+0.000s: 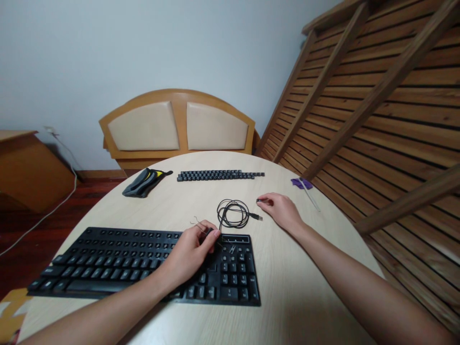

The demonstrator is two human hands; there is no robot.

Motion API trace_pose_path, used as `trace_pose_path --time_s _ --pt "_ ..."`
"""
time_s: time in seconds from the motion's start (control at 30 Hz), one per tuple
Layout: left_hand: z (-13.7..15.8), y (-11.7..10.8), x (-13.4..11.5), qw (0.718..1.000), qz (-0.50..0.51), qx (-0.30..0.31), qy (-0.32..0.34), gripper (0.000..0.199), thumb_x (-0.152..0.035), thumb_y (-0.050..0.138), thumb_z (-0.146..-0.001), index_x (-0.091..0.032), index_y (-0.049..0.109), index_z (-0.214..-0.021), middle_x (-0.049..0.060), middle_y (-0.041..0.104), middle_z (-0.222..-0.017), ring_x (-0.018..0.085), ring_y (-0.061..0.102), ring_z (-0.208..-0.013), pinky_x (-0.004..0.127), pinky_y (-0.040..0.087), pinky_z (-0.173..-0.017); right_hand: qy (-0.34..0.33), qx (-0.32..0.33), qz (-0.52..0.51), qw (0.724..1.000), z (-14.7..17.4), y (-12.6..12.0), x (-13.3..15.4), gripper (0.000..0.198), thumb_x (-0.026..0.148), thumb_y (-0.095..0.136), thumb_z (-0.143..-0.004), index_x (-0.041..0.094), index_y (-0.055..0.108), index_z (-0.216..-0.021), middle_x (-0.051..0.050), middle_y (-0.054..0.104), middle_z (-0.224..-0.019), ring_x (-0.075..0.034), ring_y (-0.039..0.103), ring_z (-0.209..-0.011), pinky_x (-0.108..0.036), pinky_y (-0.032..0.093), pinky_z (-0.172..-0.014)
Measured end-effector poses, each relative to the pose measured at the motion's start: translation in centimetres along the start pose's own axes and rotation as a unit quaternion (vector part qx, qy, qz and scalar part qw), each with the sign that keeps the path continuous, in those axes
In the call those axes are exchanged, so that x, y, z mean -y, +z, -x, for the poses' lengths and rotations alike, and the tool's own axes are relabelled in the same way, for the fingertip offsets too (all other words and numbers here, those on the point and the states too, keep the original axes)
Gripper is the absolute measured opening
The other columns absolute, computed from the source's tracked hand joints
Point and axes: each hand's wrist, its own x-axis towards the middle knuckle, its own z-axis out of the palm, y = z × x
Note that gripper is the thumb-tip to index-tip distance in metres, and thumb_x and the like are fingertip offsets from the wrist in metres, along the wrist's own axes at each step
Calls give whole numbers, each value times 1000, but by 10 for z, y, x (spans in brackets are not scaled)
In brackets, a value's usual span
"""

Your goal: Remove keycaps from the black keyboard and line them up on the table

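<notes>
A black keyboard (pixel 108 254) lies across the front of the table, its upper left rows stripped of keycaps. My left hand (pixel 192 247) is over its right part, closed on a keycap puller (pixel 209 232) with a black handle and thin wire prongs. To the right of the coiled cable, my right hand (pixel 282 209) is at the tabletop, thumb and fingers pinched on a small black keycap (pixel 258 201). Loose keycaps (pixel 215 175) stand in neat rows farther back. The keyboard's coiled USB cable (pixel 233 214) lies between my hands.
A black and yellow pouch (pixel 143 182) rests at the table's left rear. On the right are a purple cloth (pixel 301 183) and a thin pale stick (pixel 309 195). Behind the round table (pixel 287 287) stand a headboard (pixel 179 124) and a slatted wooden frame (pixel 377 105).
</notes>
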Motion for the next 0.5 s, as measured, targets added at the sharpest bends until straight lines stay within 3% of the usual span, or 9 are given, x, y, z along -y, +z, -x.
trace_pose_path --time_s 0.17,0.5 --pt "1 0 -1 1000 0 2 -1 28 -41 45 -93 -17 58 -87 -4 51 -61 15 49 -58 28 39 -59 21 -4 48 999 -25 4 -7 19 32 62 -86 26 73 -100 -4 74 -98 -21 67 -90 -30 47 -73" --pt "0 0 4 1000 5 6 -9 30 -43 46 -93 -16 58 -89 -3 52 -63 15 50 -60 29 40 -61 133 -20 107 985 -85 19 -19 23 31 61 -87 26 73 -106 -6 74 -101 -23 67 -94 -31 47 -78"
